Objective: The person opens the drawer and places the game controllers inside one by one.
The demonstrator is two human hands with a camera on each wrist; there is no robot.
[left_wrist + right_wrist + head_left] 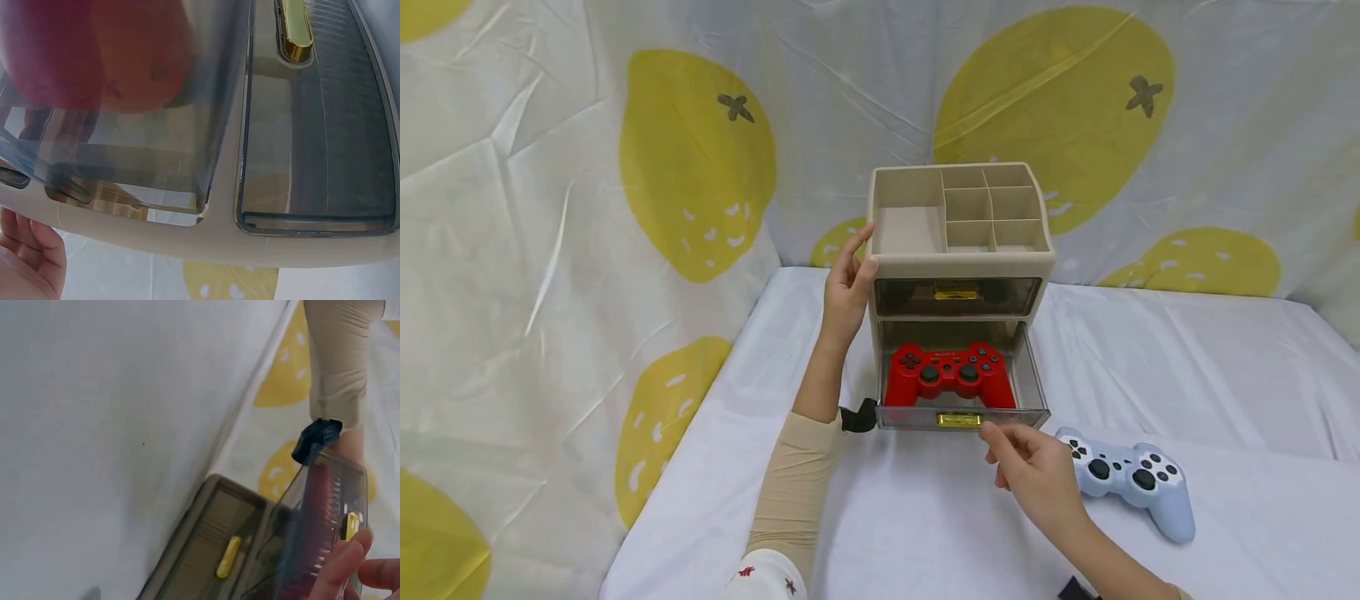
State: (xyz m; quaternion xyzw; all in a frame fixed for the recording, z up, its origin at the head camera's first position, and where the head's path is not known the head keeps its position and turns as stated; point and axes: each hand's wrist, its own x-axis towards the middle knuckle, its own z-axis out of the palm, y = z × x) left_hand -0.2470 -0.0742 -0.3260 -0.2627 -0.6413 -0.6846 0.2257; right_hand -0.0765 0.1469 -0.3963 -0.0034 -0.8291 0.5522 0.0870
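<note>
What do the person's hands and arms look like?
The left hand and right hand are bare. The left sleeve is beige, with a black device at the wrist and a white patch bearing reddish marks. The right sleeve is beige.

Left grip of the light blue game controller is hidden by the right hand. The red Sony controller is badly blurred through the lower drawer in left wrist view. Contents of the upper drawer can't be made out. The left hand is cropped in that view, the right hand in right wrist view.
</note>
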